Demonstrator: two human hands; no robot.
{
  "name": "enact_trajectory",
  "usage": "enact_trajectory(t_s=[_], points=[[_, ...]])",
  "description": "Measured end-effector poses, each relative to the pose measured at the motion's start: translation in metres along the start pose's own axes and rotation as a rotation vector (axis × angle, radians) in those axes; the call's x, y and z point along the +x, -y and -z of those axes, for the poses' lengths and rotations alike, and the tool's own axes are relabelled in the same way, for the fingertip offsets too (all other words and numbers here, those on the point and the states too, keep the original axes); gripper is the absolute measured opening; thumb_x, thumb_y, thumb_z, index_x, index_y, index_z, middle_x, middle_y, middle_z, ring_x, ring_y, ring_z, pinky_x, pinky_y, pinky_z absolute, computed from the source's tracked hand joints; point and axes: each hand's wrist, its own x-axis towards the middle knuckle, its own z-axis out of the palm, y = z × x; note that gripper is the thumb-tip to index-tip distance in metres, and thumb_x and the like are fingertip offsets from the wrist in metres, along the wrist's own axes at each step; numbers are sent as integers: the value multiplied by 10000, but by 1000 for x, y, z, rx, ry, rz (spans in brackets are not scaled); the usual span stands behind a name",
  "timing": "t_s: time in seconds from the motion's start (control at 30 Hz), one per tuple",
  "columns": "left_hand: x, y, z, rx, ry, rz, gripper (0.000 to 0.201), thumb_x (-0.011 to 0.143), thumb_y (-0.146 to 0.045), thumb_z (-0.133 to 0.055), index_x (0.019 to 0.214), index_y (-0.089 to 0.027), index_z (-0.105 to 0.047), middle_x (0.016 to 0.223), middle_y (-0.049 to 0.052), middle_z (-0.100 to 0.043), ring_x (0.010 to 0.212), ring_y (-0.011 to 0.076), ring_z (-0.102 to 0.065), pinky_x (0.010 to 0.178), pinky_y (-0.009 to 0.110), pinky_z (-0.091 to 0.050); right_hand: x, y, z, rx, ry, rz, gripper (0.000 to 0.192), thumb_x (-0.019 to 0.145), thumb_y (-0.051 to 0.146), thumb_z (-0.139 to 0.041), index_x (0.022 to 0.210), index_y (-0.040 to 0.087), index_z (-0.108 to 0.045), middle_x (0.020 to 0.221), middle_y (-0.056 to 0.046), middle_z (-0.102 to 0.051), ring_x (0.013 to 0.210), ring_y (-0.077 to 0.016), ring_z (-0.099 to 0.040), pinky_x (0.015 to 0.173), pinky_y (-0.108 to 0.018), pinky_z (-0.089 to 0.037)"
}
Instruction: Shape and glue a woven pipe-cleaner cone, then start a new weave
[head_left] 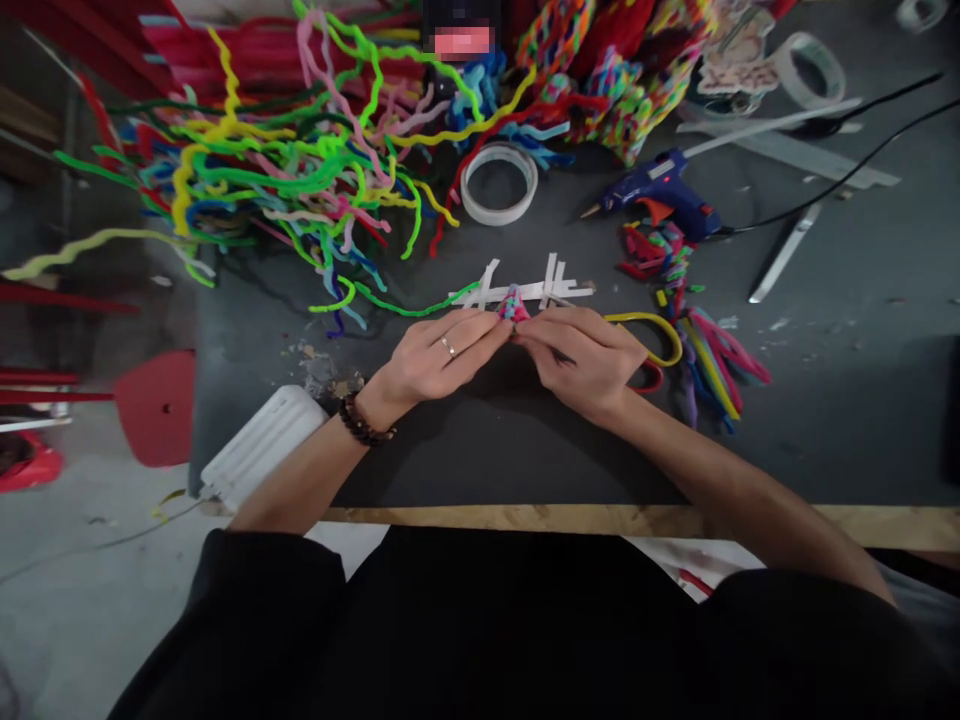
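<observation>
Between my two hands is a small pink, blue and red braided piece [513,303], pinched at its lower end. My left hand [442,355] is closed on its left side, fingertips pressed together. From the right, my right hand [585,355] grips it with thumb and fingers; the fingertips of both hands nearly meet. White paper-like strips [529,291] lie just beyond the fingers. A green pipe cleaner [409,309] runs up to the strips on the left. Scissors with a yellow handle loop [673,340] lie partly hidden behind my right hand.
Loose pipe cleaners [300,170] are heaped at the back left. A tape roll [499,184] and a blue glue gun [664,192] with a cable lie beyond my hands. Cut colourful pieces [716,360] sit at right, a white box [262,445] at left, a utility knife [785,252] further right.
</observation>
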Motion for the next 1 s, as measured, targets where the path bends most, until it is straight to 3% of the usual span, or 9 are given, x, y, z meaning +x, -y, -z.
enact_trajectory(t_s=[0.27,0.4,0.57,0.73,0.9,1.0], points=[[-6,-3,6,28,-40,-65,429,953,-139,-728,1364,-256,-692,1171,49,-799,1035,223,-802,890,348,-707,4,0,-2,110,8,-5,216,910,112,-756,976,305,-828,906,38,-826,776,-125,-782,719,-231,-653],[-2,-10,4,-11,-37,24,356,969,-161,-718,1313,-255,-711,1144,46,-799,1031,217,-797,894,357,-698,2,1,0,84,-5,-85,168,881,208,-827,1023,299,-834,901,27,-837,763,-159,-797,709,-274,-671],[2,-16,-2,-30,-155,68,356,956,-152,-731,1304,-219,-692,1109,56,-789,1017,209,-782,914,358,-678,1,2,3,118,-23,-78,74,902,221,-813,897,291,-838,897,25,-841,750,-155,-805,697,-269,-676],[3,-15,-5,18,-145,-14,396,916,-116,-760,1301,-135,-671,1092,86,-783,1013,215,-766,919,342,-664,-1,2,2,18,15,-29,146,935,170,-750,872,283,-818,875,30,-830,720,-129,-787,655,-240,-651],[4,-15,-6,11,-156,42,466,964,-137,-710,1419,-178,-616,1138,88,-771,1082,212,-752,979,356,-643,-1,2,2,-10,1,-55,136,959,206,-731,885,292,-806,880,31,-825,703,-122,-775,660,-246,-645],[5,-14,-2,85,-120,-8,496,969,-142,-700,1455,-163,-599,1108,93,-770,1038,225,-761,950,369,-655,-1,3,3,10,20,-62,134,968,243,-728,874,302,-803,875,36,-826,705,-123,-776,664,-251,-645]])
